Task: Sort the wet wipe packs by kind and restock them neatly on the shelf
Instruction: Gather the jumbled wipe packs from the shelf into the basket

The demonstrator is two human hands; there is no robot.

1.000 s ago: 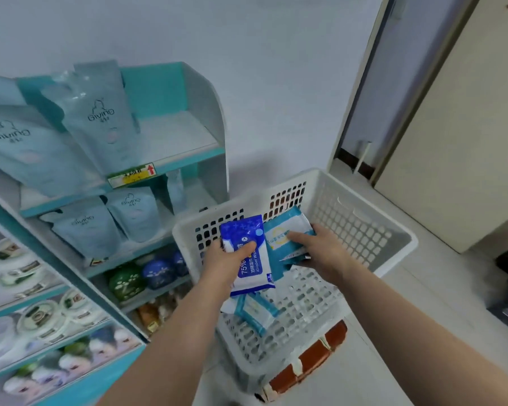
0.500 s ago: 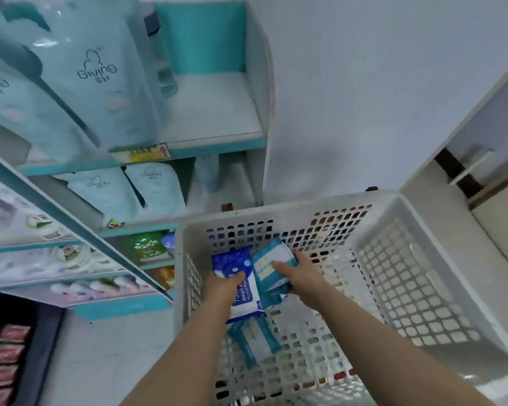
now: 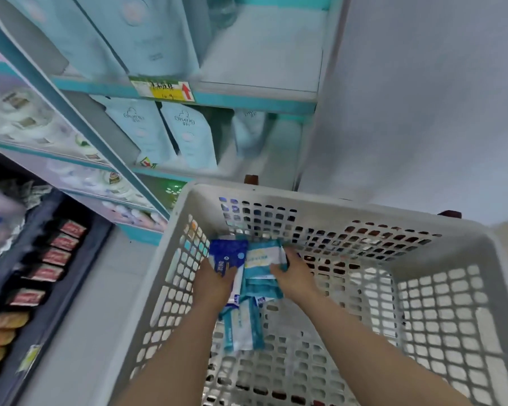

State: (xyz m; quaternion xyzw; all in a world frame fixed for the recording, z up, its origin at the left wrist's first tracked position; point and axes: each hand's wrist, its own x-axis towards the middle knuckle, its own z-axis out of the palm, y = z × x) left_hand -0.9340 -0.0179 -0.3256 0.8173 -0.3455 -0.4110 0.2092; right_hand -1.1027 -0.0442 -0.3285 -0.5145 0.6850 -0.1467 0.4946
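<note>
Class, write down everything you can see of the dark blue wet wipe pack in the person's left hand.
The dark blue pack is a flat, soft-looking, glossy pouch, blue at the top with white print and a pale round mark, white along its lower edge. It is held roughly upright inside the white basket, near its far left corner. The left hand grips its lower half, covering it. Its right edge seems to touch the teal pack that the right hand holds.

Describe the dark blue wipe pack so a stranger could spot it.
Look inside the white basket below the shelf. The left hand grips the dark blue pack near its far left corner. Only this one is deep blue; the teal packs beside it are paler.
</note>
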